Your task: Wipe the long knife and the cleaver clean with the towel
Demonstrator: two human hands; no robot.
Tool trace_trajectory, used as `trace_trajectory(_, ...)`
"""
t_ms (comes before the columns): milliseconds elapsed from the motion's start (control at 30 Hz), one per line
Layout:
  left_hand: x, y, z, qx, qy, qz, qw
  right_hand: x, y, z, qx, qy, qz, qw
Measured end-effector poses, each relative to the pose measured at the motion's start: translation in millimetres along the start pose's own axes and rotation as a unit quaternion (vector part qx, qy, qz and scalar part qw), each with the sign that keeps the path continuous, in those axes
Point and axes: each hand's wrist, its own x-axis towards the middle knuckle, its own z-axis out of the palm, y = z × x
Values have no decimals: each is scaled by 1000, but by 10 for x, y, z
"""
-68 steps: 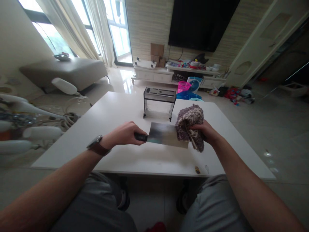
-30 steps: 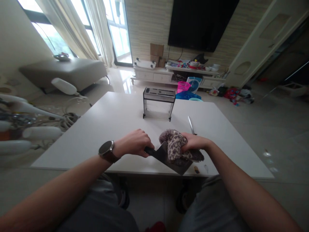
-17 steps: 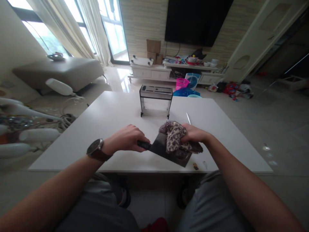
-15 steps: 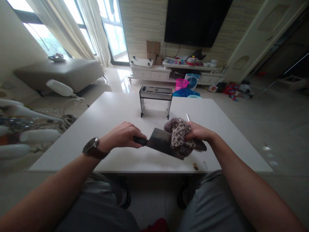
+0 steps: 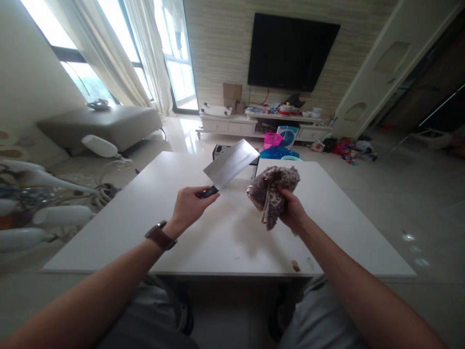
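From here I see a brown-strapped watch over the table, with grey trousers and dark shoes below its near edge.

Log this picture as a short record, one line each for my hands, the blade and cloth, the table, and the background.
Left hand: holds cleaver by the handle
Right hand: grips bunched cloth
Cleaver and cloth: apart
Table: white, with a stand partly hidden behind the cleaver
Background: wall-mounted television, pink basket
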Motion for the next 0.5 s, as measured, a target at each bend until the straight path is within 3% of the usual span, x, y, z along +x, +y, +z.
trace_trajectory(167, -113, 112, 235, -7, -45, 11, 999, -106, 436, 441, 50, -32, 7, 998)
trace_trajectory(267, -230, 211, 339, 14, -91, 35, 995, -112, 563, 532, 53, -19, 11, 998)
trace_trajectory(367, -335, 304, 400, 26, -118, 48, 992, -33, 550, 437, 23, 38, -16, 999)
trace_trajectory(500, -373, 363, 414, 16, -142, 41, 989, 182, 294, 126, -46, 73, -119, 989)
